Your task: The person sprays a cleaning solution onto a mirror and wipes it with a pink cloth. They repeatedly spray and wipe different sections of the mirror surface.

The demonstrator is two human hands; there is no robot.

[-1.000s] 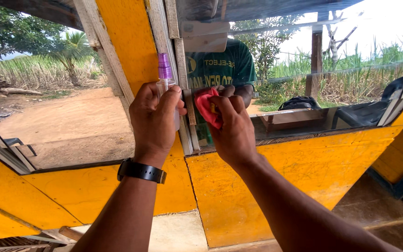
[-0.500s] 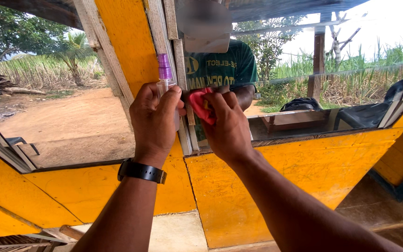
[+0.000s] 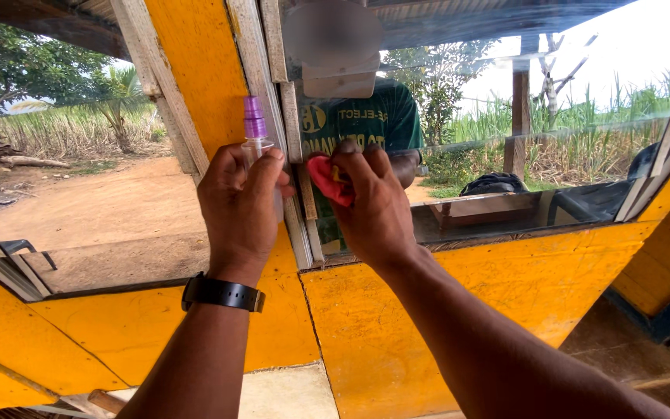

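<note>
Red cloth [image 3: 329, 180] pinched in my right hand [image 3: 374, 206] against the window glass [image 3: 505, 155], left hand [image 3: 240, 206] wrapped around spray bottle [image 3: 255, 132]; most glass looks unwiped.

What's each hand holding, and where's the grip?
Left hand wraps the body of a small clear spray bottle, its purple nozzle sticking out above the fingers. Right hand presses a bunched red cloth with its fingertips.
</note>
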